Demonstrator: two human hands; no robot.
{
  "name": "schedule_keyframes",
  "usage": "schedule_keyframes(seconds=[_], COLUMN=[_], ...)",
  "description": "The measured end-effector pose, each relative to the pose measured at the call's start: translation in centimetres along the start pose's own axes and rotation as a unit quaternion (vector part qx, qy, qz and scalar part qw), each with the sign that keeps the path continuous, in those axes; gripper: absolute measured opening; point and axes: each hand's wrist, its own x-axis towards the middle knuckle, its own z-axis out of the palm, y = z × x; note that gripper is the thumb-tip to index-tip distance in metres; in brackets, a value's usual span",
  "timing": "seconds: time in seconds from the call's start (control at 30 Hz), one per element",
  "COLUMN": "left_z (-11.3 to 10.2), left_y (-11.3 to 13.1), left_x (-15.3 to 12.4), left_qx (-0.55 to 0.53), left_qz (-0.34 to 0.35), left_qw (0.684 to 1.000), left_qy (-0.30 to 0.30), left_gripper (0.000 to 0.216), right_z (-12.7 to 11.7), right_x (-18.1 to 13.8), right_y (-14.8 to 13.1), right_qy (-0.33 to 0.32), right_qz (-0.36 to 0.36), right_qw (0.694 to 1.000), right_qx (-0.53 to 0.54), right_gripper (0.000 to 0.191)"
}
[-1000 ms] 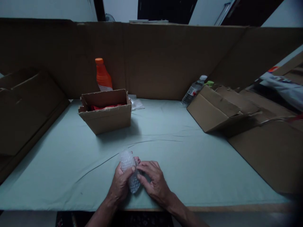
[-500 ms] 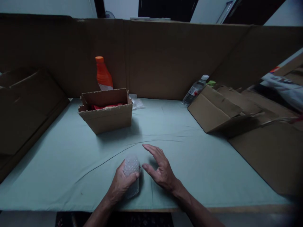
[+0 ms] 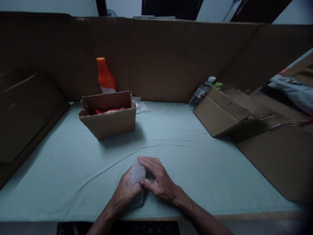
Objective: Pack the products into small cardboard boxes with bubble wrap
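Observation:
A small block-shaped package in bubble wrap point(image 3: 137, 173) stands at the near middle of the cloth-covered table; what is inside the wrap cannot be made out. My left hand point(image 3: 126, 187) is closed around its left side, thumb across the near face. From the right, my right hand point(image 3: 158, 179) curves against the package, fingers over its far top corner and thumb meeting my left thumb. The package's lower end shows below my hands, close to the cloth.
A cardboard box point(image 3: 114, 123) with something red inside stands beyond my hands, with an orange bottle point(image 3: 106, 76) behind it. A clear bottle point(image 3: 201, 94) leans beside a tilted carton point(image 3: 220, 112) at right. A cardboard wall point(image 3: 171, 62) closes the back.
My right hand has moved left from beside the package and closed onto its right side and top. My left hand keeps its hold; the package has shifted slightly.

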Motion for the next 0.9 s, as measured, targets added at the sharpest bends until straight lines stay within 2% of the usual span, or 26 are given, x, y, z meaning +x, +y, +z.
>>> schedule_keyframes(seconds=[0.07,0.1,0.23,0.37,0.5,0.63,0.67,0.8,0.9], left_z=[-0.01,-0.01,0.0,-0.04,-0.1,-0.08,-0.05,0.01,0.01], left_y=[0.13,0.21,0.37,0.03,-0.3,-0.18,-0.13,0.07,0.23], left_x=[-0.08,-0.12,-0.17,-0.07,0.01,0.01,0.02,0.1,0.12], left_qx=[0.006,0.009,0.006,0.01,0.004,0.012,0.012,-0.002,-0.003], left_qz=[-0.005,-0.004,0.009,-0.006,0.008,-0.003,-0.002,0.004,-0.007], left_qw=[1.0,1.0,1.0,1.0,1.0,1.0,1.0,1.0,1.0], left_qy=[-0.013,-0.015,0.001,0.0,0.006,-0.014,-0.015,-0.006,-0.009], left_gripper=[0.029,0.029,0.025,0.029,0.03,0.027,0.026,0.019,0.021], right_z=[-0.17,-0.25,-0.2,0.01,0.1,0.12,0.16,0.43,0.44], right_x=[0.12,0.2,0.46,0.48,0.34,0.18,0.17,0.23,0.26], right_y=[-0.05,-0.11,-0.41,-0.57,-0.64,-0.56,-0.53,-0.47,-0.37], right_qy=[0.047,0.047,-0.03,0.021,-0.034,0.046,0.045,-0.03,0.042], right_qz=[0.022,0.02,-0.03,0.005,-0.022,0.03,0.032,-0.015,0.026], right_qw=[0.999,0.999,0.999,1.0,0.999,0.998,0.998,0.999,0.998], right_qx=[-0.011,-0.011,0.014,0.012,0.033,0.034,0.034,0.039,0.027], right_gripper=[0.056,0.056,0.059,0.057,0.056,0.057,0.056,0.058,0.059])
